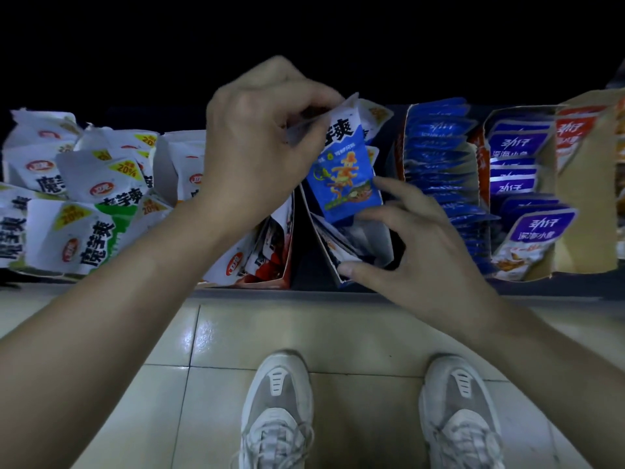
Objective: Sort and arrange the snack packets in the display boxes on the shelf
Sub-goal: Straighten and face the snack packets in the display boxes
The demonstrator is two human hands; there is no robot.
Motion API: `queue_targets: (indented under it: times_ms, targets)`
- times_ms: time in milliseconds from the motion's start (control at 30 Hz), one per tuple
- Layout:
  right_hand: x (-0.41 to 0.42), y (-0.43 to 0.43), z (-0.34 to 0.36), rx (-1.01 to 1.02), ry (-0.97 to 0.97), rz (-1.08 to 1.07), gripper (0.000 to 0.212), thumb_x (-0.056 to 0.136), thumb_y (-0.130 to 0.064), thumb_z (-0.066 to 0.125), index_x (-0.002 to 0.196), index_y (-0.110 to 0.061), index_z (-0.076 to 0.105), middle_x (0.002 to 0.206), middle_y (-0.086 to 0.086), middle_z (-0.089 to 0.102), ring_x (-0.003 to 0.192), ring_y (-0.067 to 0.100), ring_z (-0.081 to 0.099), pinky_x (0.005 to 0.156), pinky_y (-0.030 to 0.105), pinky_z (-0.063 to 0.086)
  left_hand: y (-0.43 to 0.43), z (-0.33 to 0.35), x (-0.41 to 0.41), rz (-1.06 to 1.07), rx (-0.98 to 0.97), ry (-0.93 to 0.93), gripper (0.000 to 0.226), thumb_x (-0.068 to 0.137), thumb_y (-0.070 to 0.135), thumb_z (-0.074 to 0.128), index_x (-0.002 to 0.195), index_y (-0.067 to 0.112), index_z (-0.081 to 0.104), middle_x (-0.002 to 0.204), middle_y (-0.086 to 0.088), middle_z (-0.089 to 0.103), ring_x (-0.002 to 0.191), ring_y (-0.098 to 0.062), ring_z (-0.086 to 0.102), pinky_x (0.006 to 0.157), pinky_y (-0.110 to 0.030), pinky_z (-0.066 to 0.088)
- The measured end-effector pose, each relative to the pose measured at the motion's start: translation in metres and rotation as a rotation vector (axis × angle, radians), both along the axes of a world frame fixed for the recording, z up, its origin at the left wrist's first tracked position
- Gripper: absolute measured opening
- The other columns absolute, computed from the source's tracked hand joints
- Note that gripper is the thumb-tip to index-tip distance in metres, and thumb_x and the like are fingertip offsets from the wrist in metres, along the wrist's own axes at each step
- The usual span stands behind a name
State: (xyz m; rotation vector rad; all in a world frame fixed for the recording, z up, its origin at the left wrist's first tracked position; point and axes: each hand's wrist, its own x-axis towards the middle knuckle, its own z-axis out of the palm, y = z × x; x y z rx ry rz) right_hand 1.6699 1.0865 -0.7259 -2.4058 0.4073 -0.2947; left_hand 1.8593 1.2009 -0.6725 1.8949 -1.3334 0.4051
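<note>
Left hand pinches the top edge of a blue-and-white snack packet, which stands upright and half out of a white display box on the shelf. Right hand curls round that box, thumb on its front corner, forefinger touching the packet's lower corner. Loose white-and-green packets heaped left of the left hand. Dark blue packets filed in a box just right of the right hand, purple packets beyond. Grey sneakers on tiled floor below both hands.

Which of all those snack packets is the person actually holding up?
The blue-and-white packet in the middle: the left hand pinches its top, lifting it above the box that the right hand holds. No hand holds the others.
</note>
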Motion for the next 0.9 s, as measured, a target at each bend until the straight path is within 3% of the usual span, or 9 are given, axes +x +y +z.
queue_targets:
  times_ms: [100,233,333,400,500,600,733,800,900]
  targets:
    - [0.009,-0.002,0.003,-0.012,0.034,-0.022,0.079,0.074,-0.061,0.064,0.139,-0.017,0.056,0.143,-0.008,0.046,0.125,0.02,0.045,0.101,0.025,0.036,0.0,-0.001,0.002,0.037,0.089,0.086,0.012,0.091,0.016,0.068,0.098,0.01,0.076,0.089,0.003,0.065,0.079,-0.002,0.056,0.069,-0.01,0.041]
    - [0.019,-0.005,0.005,-0.132,0.171,0.057,0.086,0.076,-0.066,0.054,0.149,-0.021,0.044,0.146,-0.014,0.046,0.119,0.017,0.034,0.097,0.024,0.032,0.007,-0.012,0.004,0.03,0.19,0.231,0.015,0.09,0.031,0.07,0.096,0.017,0.073,0.087,0.008,0.068,0.077,-0.009,0.063,0.068,-0.039,0.054]
    - [0.019,-0.004,0.003,-0.083,0.154,0.066,0.087,0.074,-0.066,0.055,0.149,-0.023,0.042,0.145,-0.012,0.046,0.119,0.015,0.036,0.1,0.028,0.035,0.008,-0.016,0.007,0.03,0.245,0.276,0.023,0.088,0.04,0.071,0.103,0.023,0.071,0.09,0.011,0.068,0.083,-0.008,0.064,0.071,-0.041,0.056]
    - [0.016,-0.005,0.004,-0.026,0.043,0.028,0.082,0.074,-0.054,0.067,0.147,-0.021,0.045,0.137,-0.006,0.048,0.119,0.016,0.042,0.1,0.031,0.041,0.007,-0.017,0.01,0.036,0.319,0.258,0.027,0.086,0.044,0.069,0.108,0.028,0.073,0.091,0.012,0.067,0.083,-0.008,0.062,0.074,-0.04,0.056]
    - [0.014,-0.007,0.007,0.074,-0.022,-0.024,0.091,0.076,-0.041,0.08,0.152,-0.021,0.033,0.14,-0.005,0.036,0.124,0.009,0.044,0.099,0.02,0.042,0.003,-0.017,0.011,0.052,0.392,0.24,0.024,0.084,0.044,0.065,0.1,0.029,0.076,0.085,0.01,0.07,0.078,-0.011,0.06,0.071,-0.039,0.055]
    - [0.016,-0.005,0.005,0.053,0.025,0.014,0.098,0.079,-0.039,0.079,0.157,-0.021,0.022,0.157,-0.01,0.029,0.138,0.01,0.031,0.111,0.026,0.031,0.002,-0.018,0.009,0.081,0.41,0.177,0.023,0.082,0.044,0.068,0.097,0.029,0.077,0.083,0.006,0.071,0.077,-0.012,0.057,0.066,-0.032,0.047]
    - [0.018,-0.008,0.004,0.024,0.074,0.087,0.104,0.081,-0.043,0.075,0.158,-0.029,0.007,0.162,-0.02,0.011,0.138,0.008,0.019,0.115,0.035,0.027,0.002,-0.019,0.007,0.158,0.416,0.091,0.018,0.084,0.042,0.074,0.089,0.024,0.077,0.077,0.002,0.067,0.077,-0.012,0.048,0.065,-0.029,0.035]
    - [0.02,-0.012,0.006,0.001,0.079,0.075,0.103,0.082,-0.041,0.075,0.158,-0.031,0.007,0.163,-0.021,0.007,0.14,0.011,0.018,0.113,0.029,0.022,0.0,-0.02,0.003,0.214,0.383,0.077,0.019,0.085,0.041,0.074,0.087,0.022,0.077,0.075,0.0,0.068,0.077,-0.012,0.048,0.064,-0.03,0.036]
    - [0.021,-0.014,0.003,0.077,0.028,0.017,0.091,0.082,-0.03,0.077,0.156,-0.025,0.024,0.158,-0.009,0.025,0.139,0.009,0.031,0.108,0.02,0.029,0.0,-0.019,0.0,0.254,0.369,0.026,0.023,0.085,0.041,0.071,0.095,0.021,0.077,0.079,-0.002,0.068,0.082,-0.018,0.05,0.068,-0.031,0.032]
